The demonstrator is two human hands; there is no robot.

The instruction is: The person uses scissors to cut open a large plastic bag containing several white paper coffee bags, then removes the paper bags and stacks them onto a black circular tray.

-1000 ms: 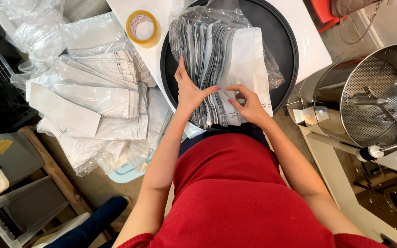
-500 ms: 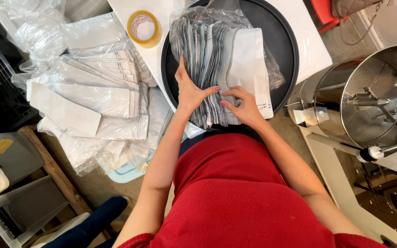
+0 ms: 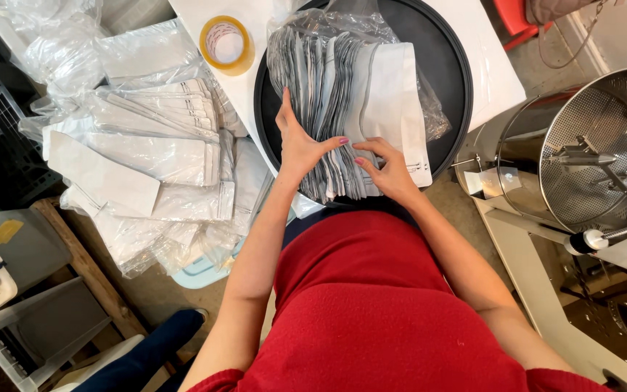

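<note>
Landmark: round black tray [image 3: 450, 72] on the white table [image 3: 488, 65].
Stack: fanned row of flat white and grey paper pouches [image 3: 346, 101], partly in clear plastic wrap, lying across the tray.
Left hand [image 3: 300, 141]: fingers spread flat on the stack's near left part, thumb [image 3: 332, 143] pointing right.
Right hand [image 3: 390, 168]: at the tray's near edge, fingertips [image 3: 361, 151] pinching pouch edges.
Hands: close together, thumb nearly meeting fingertips.
Left of tray: yellow tape roll [image 3: 227, 45]; heap of bagged white pouches [image 3: 146, 152].
Right of tray: perforated steel drum [image 3: 596, 152].
</note>
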